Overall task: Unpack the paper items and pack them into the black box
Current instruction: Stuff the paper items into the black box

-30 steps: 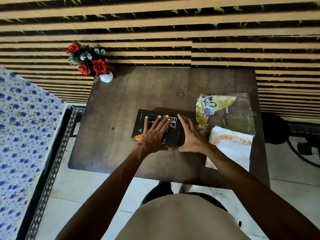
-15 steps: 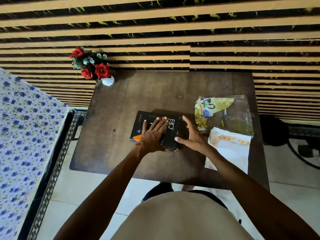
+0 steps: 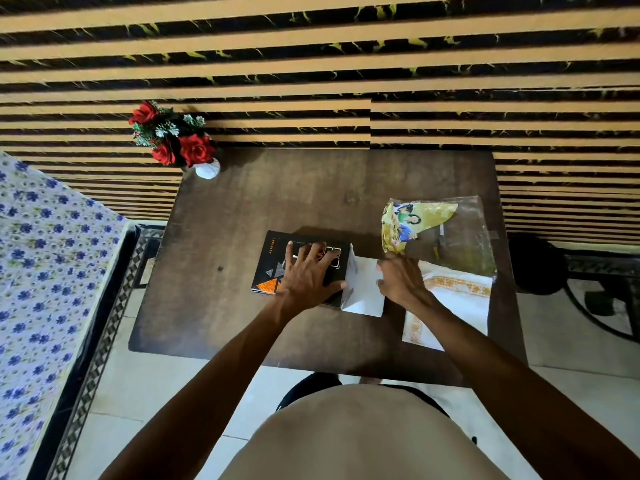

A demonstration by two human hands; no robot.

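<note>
The black box (image 3: 273, 263), printed with orange and grey triangles, lies flat in the middle of the dark wooden table (image 3: 242, 209). My left hand (image 3: 306, 273) presses down on its top with fingers spread. The box's right end flap (image 3: 363, 285) stands open, white inside, and my right hand (image 3: 401, 280) holds its outer edge. To the right lies a stack of white paper items with orange trim (image 3: 453, 296), partly under my right wrist. Behind it sits a clear plastic bag (image 3: 464, 233) holding a yellow printed paper (image 3: 412, 220).
A white vase of red artificial roses (image 3: 180, 143) stands at the table's far left corner. A striped wall rises behind the table. A blue-flowered bedsheet (image 3: 41, 271) covers a bed on the left. A dark fan base (image 3: 540, 265) sits on the floor at right.
My right hand has pulled the box's right end flap open and swung it out to the right. My left hand stays pressed on the box top.
</note>
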